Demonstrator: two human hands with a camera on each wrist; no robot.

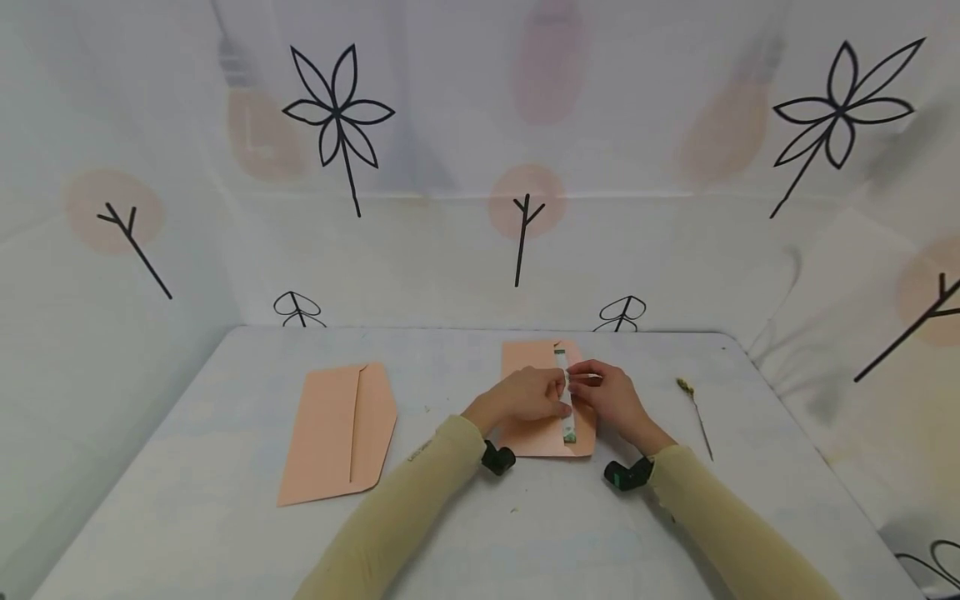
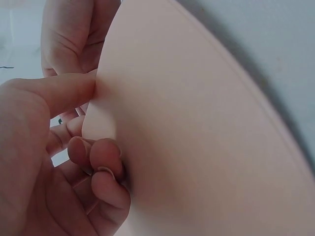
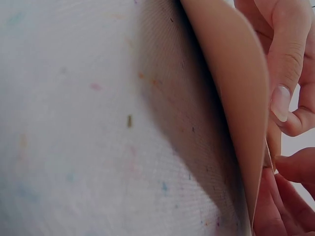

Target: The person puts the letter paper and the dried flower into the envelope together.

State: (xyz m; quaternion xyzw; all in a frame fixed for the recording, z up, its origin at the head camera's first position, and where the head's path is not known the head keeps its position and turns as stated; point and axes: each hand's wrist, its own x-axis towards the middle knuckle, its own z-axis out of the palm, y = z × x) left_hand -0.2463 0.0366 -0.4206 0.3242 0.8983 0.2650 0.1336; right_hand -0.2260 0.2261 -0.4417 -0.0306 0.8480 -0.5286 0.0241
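A peach envelope (image 1: pixel 525 357) lies on the table with a white strip (image 1: pixel 567 427), green-printed at its ends, running lengthwise near its flap side. My left hand (image 1: pixel 527 393) comes at the strip from the left, fingers curled and pinching its middle. From the other side my right hand (image 1: pixel 613 402) pinches the strip at nearly the same spot, fingertips close to the left ones. In the left wrist view the curled fingers (image 2: pixel 106 155) meet the envelope's pale face (image 2: pixel 197 128). The right wrist view shows the envelope's edge (image 3: pixel 236 78) raised from the cloth; the strip is hidden there.
A second peach envelope (image 1: pixel 322 433) lies flat to the left, its flap side facing right. At the right lies a thin dried flower stem (image 1: pixel 699 412) with a yellowish head. White patterned cloth (image 1: pixel 442 267) hangs behind the white table (image 1: pixel 555 542).
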